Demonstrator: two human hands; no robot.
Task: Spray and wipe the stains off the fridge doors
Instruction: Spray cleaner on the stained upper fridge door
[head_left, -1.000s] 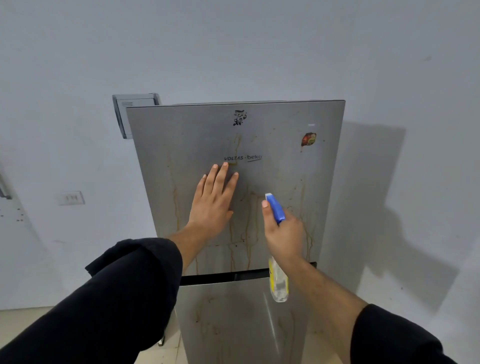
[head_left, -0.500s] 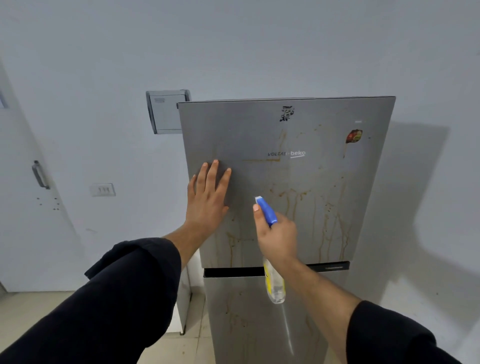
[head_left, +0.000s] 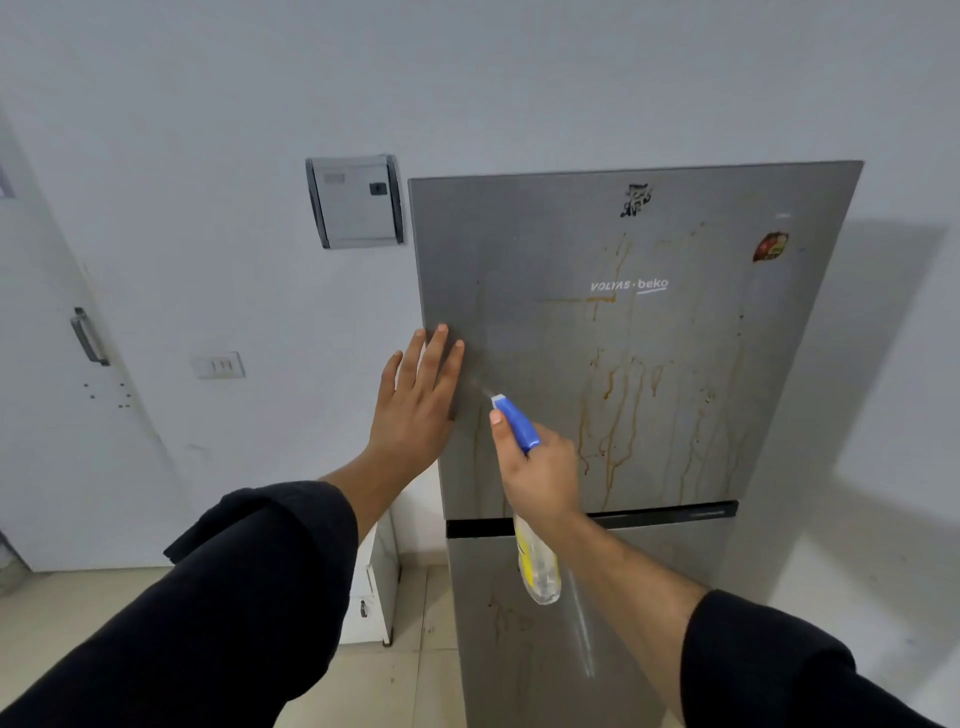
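While right hand grips spray bottle (label unreadable).

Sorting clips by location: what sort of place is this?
Likely a home kitchen or utility corner: a stained two-door fridge against a plain wall, a wall switch plate, and a white door on tiled floor.

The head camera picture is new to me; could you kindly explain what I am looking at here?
There is no machine: a person wears a camera on the head, looking forward and down at two bare hands. The left hand lies flat and open against the left edge of the upper fridge door, which is streaked with brown stains. The right hand grips a spray bottle, its blue nozzle aimed at the door. A lower door sits beneath.
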